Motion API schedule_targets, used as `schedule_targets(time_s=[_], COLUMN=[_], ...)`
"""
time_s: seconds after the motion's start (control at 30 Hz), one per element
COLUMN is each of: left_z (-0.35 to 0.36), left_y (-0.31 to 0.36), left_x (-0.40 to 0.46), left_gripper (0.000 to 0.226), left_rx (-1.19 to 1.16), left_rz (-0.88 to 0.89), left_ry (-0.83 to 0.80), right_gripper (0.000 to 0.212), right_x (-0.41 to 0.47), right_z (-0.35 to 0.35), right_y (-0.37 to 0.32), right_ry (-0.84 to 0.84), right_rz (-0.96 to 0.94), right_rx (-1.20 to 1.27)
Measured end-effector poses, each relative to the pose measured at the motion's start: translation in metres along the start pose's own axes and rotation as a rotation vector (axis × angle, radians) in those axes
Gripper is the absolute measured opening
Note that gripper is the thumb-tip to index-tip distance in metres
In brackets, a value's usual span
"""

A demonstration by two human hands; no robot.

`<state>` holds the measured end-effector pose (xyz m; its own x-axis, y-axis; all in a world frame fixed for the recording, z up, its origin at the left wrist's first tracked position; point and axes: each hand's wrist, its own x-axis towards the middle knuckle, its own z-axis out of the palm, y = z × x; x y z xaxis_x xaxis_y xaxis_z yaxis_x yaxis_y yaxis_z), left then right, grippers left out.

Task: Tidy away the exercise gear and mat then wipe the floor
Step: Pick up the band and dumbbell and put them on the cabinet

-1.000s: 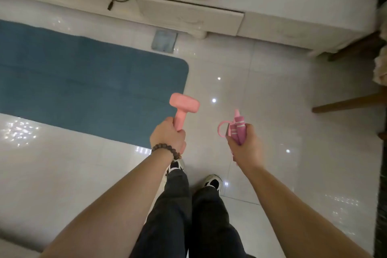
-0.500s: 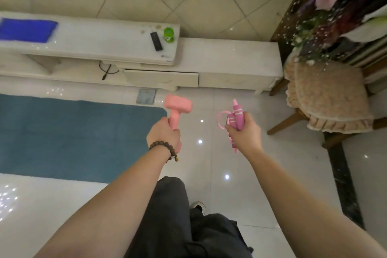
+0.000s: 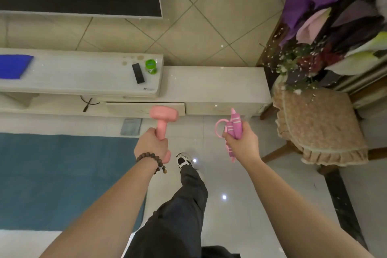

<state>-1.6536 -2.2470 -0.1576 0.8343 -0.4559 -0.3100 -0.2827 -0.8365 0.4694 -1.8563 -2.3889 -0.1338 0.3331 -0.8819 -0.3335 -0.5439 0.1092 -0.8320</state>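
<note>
My left hand [image 3: 151, 144] grips the shaft of a pink dumbbell [image 3: 163, 115], held upright with one head above my fist and the other just below it. My right hand [image 3: 243, 142] is closed around a bundled pink skipping rope [image 3: 234, 125], its two handles sticking up and a loop of cord showing to the left. A blue exercise mat [image 3: 62, 178] lies flat on the glossy white tile floor [image 3: 240, 184] to my left. Both hands are held out in front of me above the floor.
A low white TV cabinet [image 3: 209, 88] runs along the wall ahead, with a remote [image 3: 138, 73], a green tub [image 3: 151, 66] and a blue cloth [image 3: 13, 66] on top. A small grey scale [image 3: 131, 126] lies before it. A cushioned wooden chair [image 3: 318, 123] and flowers stand right.
The view has lifted from the floor to the cabinet and TV as I step forward. Both hands keep their grip and have come closer to the cabinet.
</note>
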Motion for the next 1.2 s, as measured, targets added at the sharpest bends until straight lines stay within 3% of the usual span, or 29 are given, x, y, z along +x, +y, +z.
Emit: schedule_targets(time_s=[0.4, 0.73, 1.0, 1.2], left_z=[0.03, 0.066, 0.179, 0.327], left_y=[0.128, 0.201, 0.273, 0.315], left_x=[0.208, 0.288, 0.346, 0.399], left_gripper=[0.006, 0.011, 0.009, 0.011], left_rx=[0.087, 0.093, 0.072, 0.027], left_rz=[-0.089, -0.151, -0.149, -0.104], left_ry=[-0.116, -0.175, -0.233, -0.287], right_gripper=[0.023, 0.027, 0.026, 0.029], right_x=[0.25, 0.366, 0.49, 0.599], right_z=[0.026, 0.009, -0.022, -0.041], right_y=[-0.064, -0.085, -0.027, 0.063], right_ry=[-0.102, -0.099, -0.088, 0.044], right_rz=[0.036, 0.053, 0.086, 0.058], right_rx=[-0.213, -0.2, -0.237, -0.306])
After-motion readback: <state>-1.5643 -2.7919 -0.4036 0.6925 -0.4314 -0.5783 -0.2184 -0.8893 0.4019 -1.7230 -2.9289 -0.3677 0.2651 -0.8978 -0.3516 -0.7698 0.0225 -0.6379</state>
